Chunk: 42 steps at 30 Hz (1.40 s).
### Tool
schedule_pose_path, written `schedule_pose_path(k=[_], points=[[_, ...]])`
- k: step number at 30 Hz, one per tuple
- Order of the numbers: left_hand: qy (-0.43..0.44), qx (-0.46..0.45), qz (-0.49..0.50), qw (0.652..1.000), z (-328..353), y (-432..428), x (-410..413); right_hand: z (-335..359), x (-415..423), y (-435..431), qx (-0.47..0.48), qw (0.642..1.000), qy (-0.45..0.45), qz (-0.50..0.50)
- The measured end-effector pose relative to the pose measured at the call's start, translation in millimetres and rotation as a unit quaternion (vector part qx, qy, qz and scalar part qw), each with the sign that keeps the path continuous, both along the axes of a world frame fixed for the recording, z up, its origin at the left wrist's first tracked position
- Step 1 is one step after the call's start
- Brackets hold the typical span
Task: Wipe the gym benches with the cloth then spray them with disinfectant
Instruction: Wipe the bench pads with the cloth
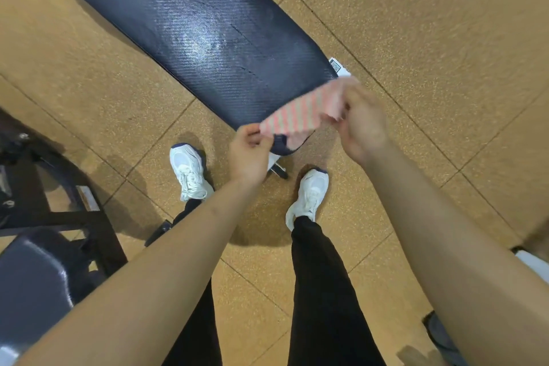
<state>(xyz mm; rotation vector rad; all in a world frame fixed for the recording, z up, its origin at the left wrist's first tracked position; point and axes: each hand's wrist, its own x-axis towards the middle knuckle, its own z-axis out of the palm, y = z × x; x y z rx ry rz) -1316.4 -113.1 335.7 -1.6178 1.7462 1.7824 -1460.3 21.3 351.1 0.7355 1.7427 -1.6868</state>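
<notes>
Both hands hold a pink-and-grey striped cloth (300, 111) stretched between them over the near end of a dark padded bench (190, 27). The left hand (248, 153) pinches the cloth's lower corner between thumb and curled fingers, at about 7 o'clock from the cloth's middle. The right hand (361, 125) has its fingers closed around the upper end, at about 3 o'clock; motion blur there makes it hard to tell exactly how much fabric is gathered in the grip. The cloth hangs just above the bench's rounded near corner, and part of it drapes over the edge.

The bench runs from the middle of the view up toward 11 o'clock, with a sheen on its textured surface. A white label (338, 66) pokes out beside it at its right edge, just above the right hand. A bit of the bench's foot (277, 169) shows below the left hand.

White shoes (190, 171) stand on the tan tiled floor (445, 24), one on each side of the bench end. At 8 o'clock sits another dark machine frame (68, 211) with a padded seat (32, 273). No containers are in view.
</notes>
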Motion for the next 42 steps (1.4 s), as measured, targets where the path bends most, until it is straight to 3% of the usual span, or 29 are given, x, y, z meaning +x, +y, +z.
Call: schedule_pose_path(k=[2,4,6,9,11,13,17,19,21,26,28,30,35,38,39,40,42], points=[[-0.036,-0.038,0.039,0.998,-9,-14,1,-19,-3,-15,0.118,0.966,0.111,0.203],[-0.071,-0.083,0.029,0.994,-16,-26,9,-44,2,-17,0.288,0.858,0.232,0.356],[-0.067,-0.084,0.023,0.994,-25,-37,17,-63,7,-19,0.376,0.754,0.334,0.422],[-0.044,-0.007,0.031,0.999,-36,-48,21,-94,14,-25,0.4,0.648,0.339,0.553],[-0.036,0.051,0.049,0.997,-37,-53,19,-111,20,-30,0.433,0.621,0.309,0.575],[-0.026,0.096,0.07,0.993,-36,-56,15,-121,32,-39,0.455,0.587,0.334,0.581],[-0.023,0.15,0.103,0.983,-41,-68,11,-122,45,-59,0.339,0.446,0.448,0.697],[-0.029,0.169,0.102,0.98,-44,-75,12,-124,29,-63,0.3,0.393,0.473,0.729],[-0.04,0.19,0.091,0.977,-47,-83,15,-127,-7,-68,0.314,0.393,0.464,0.729],[-0.09,0.161,0.069,0.98,-49,-115,20,-124,-85,-100,0.418,0.554,0.357,0.625],[-0.1,0.135,0.098,0.981,-48,-131,21,-121,-77,-123,0.446,0.597,0.338,0.574],[-0.1,0.118,0.113,0.982,-43,-146,16,-118,-52,-143,0.442,0.586,0.354,0.579],[-0.059,0.044,0.14,0.987,-33,-189,-12,-111,20,-181,0.306,0.452,0.447,0.709],[-0.032,-0.013,0.067,0.997,-36,-217,-26,-113,-7,-185,0.224,0.39,0.484,0.751],[-0.026,-0.026,0.046,0.998,-36,-228,-31,-115,-27,-188,0.223,0.388,0.489,0.749],[-0.022,-0.035,0.035,0.999,-36,-239,-35,-116,-49,-192,0.246,0.412,0.478,0.736],[-0.022,-0.049,0.024,0.998,-36,-261,-40,-115,-88,-206,0.332,0.504,0.416,0.681]])
